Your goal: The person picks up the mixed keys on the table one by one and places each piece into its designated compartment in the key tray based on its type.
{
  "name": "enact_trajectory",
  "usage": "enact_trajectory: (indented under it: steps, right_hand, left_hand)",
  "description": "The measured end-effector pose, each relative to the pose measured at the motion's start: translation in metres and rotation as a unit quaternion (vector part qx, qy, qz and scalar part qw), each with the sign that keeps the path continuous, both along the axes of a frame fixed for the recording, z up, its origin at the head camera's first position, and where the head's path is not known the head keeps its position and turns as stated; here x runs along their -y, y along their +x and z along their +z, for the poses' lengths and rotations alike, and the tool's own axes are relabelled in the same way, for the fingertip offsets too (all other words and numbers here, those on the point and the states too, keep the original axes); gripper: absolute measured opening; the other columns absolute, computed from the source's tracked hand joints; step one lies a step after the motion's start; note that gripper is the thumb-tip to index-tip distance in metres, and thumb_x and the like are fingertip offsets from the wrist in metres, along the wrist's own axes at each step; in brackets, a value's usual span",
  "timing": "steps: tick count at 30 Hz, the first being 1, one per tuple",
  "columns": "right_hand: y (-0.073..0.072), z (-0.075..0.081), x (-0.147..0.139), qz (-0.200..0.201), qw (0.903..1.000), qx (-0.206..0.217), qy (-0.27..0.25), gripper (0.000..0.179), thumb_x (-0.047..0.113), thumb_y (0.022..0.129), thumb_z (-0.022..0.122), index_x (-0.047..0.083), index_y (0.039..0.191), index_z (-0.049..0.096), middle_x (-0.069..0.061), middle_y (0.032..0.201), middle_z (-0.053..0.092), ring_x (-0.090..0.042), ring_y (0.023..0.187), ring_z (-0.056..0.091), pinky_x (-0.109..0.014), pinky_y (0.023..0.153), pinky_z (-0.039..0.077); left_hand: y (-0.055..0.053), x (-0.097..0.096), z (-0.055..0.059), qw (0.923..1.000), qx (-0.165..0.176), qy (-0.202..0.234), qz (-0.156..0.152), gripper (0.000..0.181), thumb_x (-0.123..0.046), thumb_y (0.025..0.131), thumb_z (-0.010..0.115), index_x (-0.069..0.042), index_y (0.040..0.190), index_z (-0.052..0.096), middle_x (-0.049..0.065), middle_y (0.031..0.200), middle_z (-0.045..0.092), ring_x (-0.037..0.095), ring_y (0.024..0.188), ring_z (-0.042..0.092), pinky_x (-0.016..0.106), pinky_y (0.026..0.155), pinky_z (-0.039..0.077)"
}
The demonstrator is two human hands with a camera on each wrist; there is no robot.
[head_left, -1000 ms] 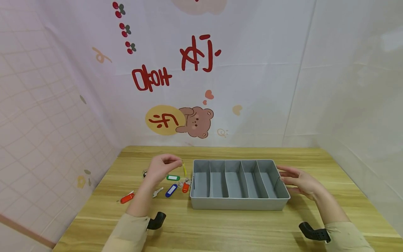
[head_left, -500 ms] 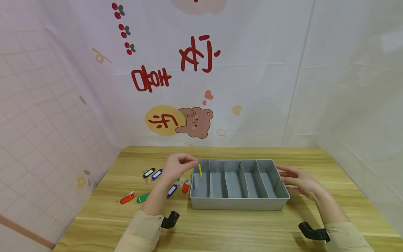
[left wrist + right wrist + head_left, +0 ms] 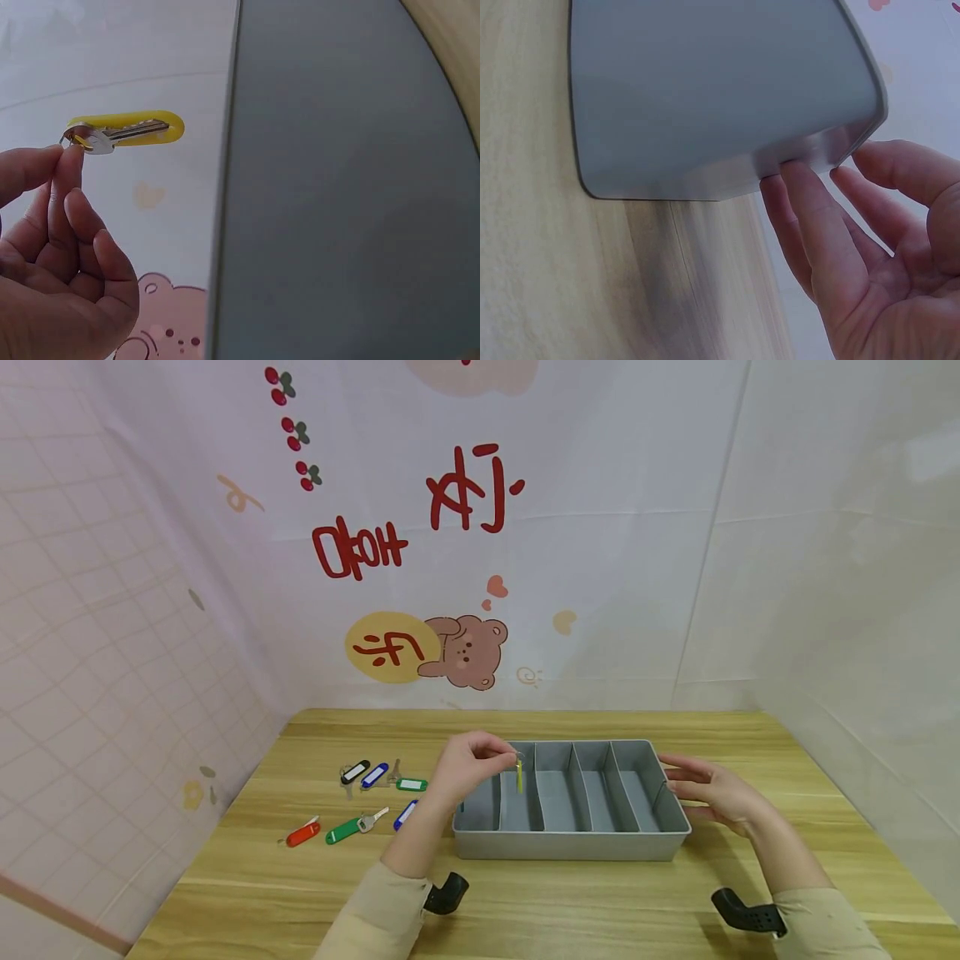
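Between left thumb and index finger, my left hand [image 3: 472, 768] pinches the metal ring of a yellow key tag [image 3: 520, 777]. In the left wrist view a silver key [image 3: 139, 133] hangs from the same ring, lying along the tag. Tag and key are held up over the left part of a grey divided box [image 3: 570, 846], around its second compartment. At the box's right end, my right hand [image 3: 712, 789] rests its fingertips against the outer wall, fingers mostly extended. The right wrist view shows this hand [image 3: 885, 262] touching the wall near a rim corner.
Left of the box lie a red key tag [image 3: 303, 833], two green tags [image 3: 411, 784], two blue tags [image 3: 374, 775] and a black tag [image 3: 355, 771], some with keys [image 3: 372, 819]. My left forearm covers part of this area. A white printed curtain [image 3: 615, 568] stands behind the wooden table [image 3: 570, 910].
My left hand has carried the yellow key tag rightward, from beside the box to over its second compartment. More tags show on the left. My right hand has stayed at the box's end.
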State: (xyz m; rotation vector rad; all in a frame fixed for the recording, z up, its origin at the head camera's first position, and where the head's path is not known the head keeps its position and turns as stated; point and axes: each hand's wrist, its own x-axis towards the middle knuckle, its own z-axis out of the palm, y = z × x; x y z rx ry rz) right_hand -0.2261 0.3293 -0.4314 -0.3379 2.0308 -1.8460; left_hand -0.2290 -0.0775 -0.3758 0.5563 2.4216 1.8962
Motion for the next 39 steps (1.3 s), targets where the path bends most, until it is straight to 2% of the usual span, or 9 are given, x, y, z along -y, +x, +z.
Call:
enact_trajectory:
  steps: [5,16,21,30,39]
  right_hand:
    - [0.001,0.000,0.000,-0.004,1.0000,-0.001,0.008,0.054,0.006,0.101,0.055,-0.004,0.150,0.034,-0.011,0.134,0.053,-0.008,0.108,0.062,-0.035,0.086,0.054]
    - [0.002,0.000,0.001,-0.006,0.9999,0.000,0.008,0.055,0.007,0.100,0.056,-0.003,0.150,0.035,-0.011,0.133,0.054,-0.009,0.108,0.062,-0.035,0.086,0.054]
    - [0.001,0.000,0.000,-0.006,0.9999,0.000,0.010,0.055,0.007,0.101,0.057,-0.002,0.150,0.035,-0.013,0.135,0.053,-0.009,0.108,0.062,-0.036,0.086,0.054]
    - [0.001,0.000,-0.001,-0.003,0.9999,0.001,0.010,0.055,0.007,0.101,0.056,-0.001,0.151,0.035,-0.016,0.137,0.051,-0.009,0.109,0.062,-0.036,0.087,0.054]
    - [-0.001,0.000,-0.001,-0.005,0.9998,-0.001,0.020,0.058,0.008,0.101,0.056,-0.006,0.151,0.030,-0.023,0.140,0.046,-0.009,0.108,0.062,-0.037,0.088,0.053]
  left_hand:
    - [0.002,-0.016,-0.003,0.9999,0.003,-0.001,-0.014,0.010,-0.009,0.089,0.074,0.000,0.093,0.076,0.002,0.085,0.070,0.011,0.073,0.059,0.026,0.068,0.049]
    - [0.005,-0.045,-0.003,0.9990,0.001,0.000,-0.044,0.009,-0.008,0.089,0.074,-0.001,0.094,0.077,0.003,0.084,0.070,0.009,0.074,0.061,0.026,0.069,0.051]
    - [0.006,-0.059,-0.003,0.9990,0.008,-0.011,-0.042,0.007,-0.010,0.088,0.075,-0.005,0.093,0.078,-0.002,0.082,0.070,0.006,0.072,0.059,0.025,0.067,0.049]
    - [0.010,-0.084,-0.010,0.9993,-0.005,-0.019,-0.033,0.005,-0.012,0.087,0.076,-0.008,0.090,0.078,-0.005,0.079,0.069,0.004,0.070,0.059,0.023,0.064,0.048]
    - [0.014,-0.107,-0.010,0.9992,-0.003,-0.034,-0.018,0.005,-0.016,0.088,0.076,-0.012,0.089,0.079,-0.010,0.076,0.068,0.000,0.068,0.058,0.022,0.062,0.049]
